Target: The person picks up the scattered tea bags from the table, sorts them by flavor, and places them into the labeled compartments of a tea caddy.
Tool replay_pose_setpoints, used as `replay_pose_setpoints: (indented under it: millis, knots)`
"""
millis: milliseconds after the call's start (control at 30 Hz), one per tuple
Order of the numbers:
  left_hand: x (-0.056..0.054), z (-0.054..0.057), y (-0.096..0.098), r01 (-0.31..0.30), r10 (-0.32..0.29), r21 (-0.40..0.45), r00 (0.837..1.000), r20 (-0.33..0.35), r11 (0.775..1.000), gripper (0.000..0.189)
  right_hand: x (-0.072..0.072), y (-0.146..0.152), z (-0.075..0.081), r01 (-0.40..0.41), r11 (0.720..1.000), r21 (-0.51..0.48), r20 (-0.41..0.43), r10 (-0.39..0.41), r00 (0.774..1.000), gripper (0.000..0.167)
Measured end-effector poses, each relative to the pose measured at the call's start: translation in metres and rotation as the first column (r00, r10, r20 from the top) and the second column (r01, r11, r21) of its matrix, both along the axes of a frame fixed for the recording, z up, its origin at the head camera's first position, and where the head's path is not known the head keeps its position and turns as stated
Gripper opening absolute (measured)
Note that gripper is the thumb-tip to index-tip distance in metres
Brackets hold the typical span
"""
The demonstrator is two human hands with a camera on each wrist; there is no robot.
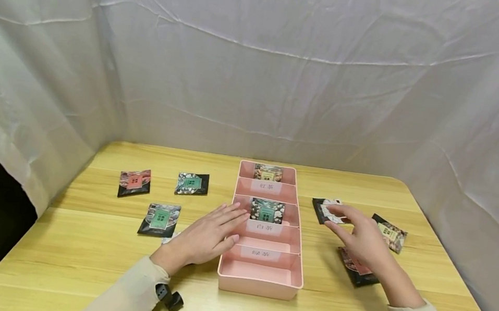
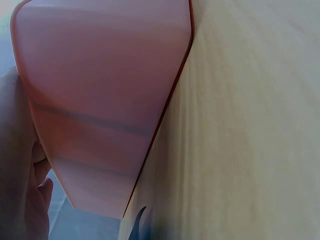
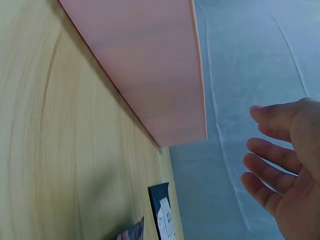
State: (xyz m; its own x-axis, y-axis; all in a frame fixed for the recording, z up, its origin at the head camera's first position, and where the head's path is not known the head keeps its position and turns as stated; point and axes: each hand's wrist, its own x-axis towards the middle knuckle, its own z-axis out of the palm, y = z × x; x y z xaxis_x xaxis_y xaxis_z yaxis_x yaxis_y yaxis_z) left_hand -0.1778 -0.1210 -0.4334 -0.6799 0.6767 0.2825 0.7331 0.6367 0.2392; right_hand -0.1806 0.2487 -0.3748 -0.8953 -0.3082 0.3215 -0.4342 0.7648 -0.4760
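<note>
A pink divided box (image 1: 258, 287) stands lengthwise on the table, with paper labels on its dividers. My left hand (image 1: 206, 234) rests on its left rim, fingers extended, near a green-labelled sachet (image 1: 267, 211) lying in a middle compartment. Farther back in the box sits a yellow-labelled sachet (image 1: 268, 172). To the right of the box, my right hand (image 1: 363, 239) hovers over the table with thumb and fingers spread, holding nothing. Its fingertips overlap a white-labelled black sachet (image 1: 319, 210) in the head view. Below the palm lies a red-labelled sachet (image 1: 359, 274), partly covered.
Left of the box lie a red-labelled sachet (image 1: 134, 183) and two green-labelled sachets, one farther back (image 1: 192, 183) and one nearer (image 1: 159, 220). Another sachet is mostly hidden under my left wrist. A yellow-labelled sachet (image 1: 390, 234) lies at far right. Pale curtains hang behind.
</note>
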Motion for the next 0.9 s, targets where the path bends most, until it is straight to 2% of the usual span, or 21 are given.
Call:
replay_pose_setpoints:
  millis: [400, 600, 900]
  knots:
    - [0.0, 0.0, 0.0, -0.003, 0.003, -0.004, 1.0, 0.003, 1.0, 0.055, 0.007, 0.024, -0.006, 0.018, 0.999, -0.036, 0.066, -0.015, 0.998, 0.051]
    - [0.0, 0.0, 0.0, -0.003, 0.003, -0.005, 1.0, 0.009, 1.0, 0.055, 0.009, 0.034, -0.012, 0.033, 0.999, -0.02, 0.069, -0.032, 0.997, 0.052]
    - [0.0, 0.001, -0.001, -0.002, 0.002, -0.01, 1.0, 0.007, 1.0, 0.055, 0.013, 0.046, -0.02, 0.017, 0.998, -0.052, 0.081, -0.012, 0.997, 0.052]
